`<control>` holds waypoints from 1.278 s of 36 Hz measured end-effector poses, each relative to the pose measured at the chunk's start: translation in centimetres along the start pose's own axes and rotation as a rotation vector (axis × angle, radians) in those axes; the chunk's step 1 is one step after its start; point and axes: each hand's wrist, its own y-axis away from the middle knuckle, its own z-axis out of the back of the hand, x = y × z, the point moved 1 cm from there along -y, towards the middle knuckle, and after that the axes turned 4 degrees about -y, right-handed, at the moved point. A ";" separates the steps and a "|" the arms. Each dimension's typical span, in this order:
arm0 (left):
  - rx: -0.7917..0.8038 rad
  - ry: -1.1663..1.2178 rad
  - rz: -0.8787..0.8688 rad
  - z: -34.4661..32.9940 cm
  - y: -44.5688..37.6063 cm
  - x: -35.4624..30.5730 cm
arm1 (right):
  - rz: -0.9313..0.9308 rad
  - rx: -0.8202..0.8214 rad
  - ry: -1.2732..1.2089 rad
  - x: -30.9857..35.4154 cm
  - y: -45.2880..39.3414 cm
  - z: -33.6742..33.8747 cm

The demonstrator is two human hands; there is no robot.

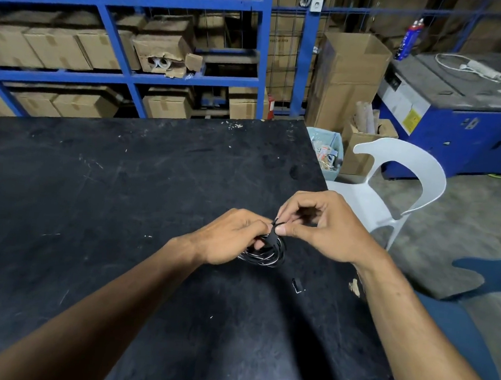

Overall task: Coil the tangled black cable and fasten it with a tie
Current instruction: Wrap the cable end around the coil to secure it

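The black cable [268, 252] is gathered into a small coil just above the black table [123, 194], near its right side. My left hand [230, 236] grips the coil from the left, its fingers closed around the loops. A black tie [273, 232] wraps the top of the coil, and its ends stick up between my hands. My right hand [321, 225] pinches the tie's end between thumb and forefinger. Part of the coil is hidden under my left fingers.
A small black piece [297, 284] lies on the table just below the coil. A white plastic chair [393, 183] stands off the table's right edge, a bin [327, 151] behind it. Blue shelving with cardboard boxes [164, 48] lines the back. A blue machine [459, 116] stands at the far right.
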 end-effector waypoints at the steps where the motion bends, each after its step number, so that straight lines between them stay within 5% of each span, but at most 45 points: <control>1: -0.006 0.020 0.007 -0.1 0.0 0.0 | -0.007 -0.003 0.003 0.0 -0.1 0.1; 20: -0.108 -0.091 -0.048 -0.9 0.3 -0.1 | -0.060 -0.093 0.094 -0.8 -0.3 0.6; 46: -0.231 -0.039 -0.092 -2.2 0.7 1.5 | -0.274 -0.122 -0.247 -2.1 -1.4 -0.2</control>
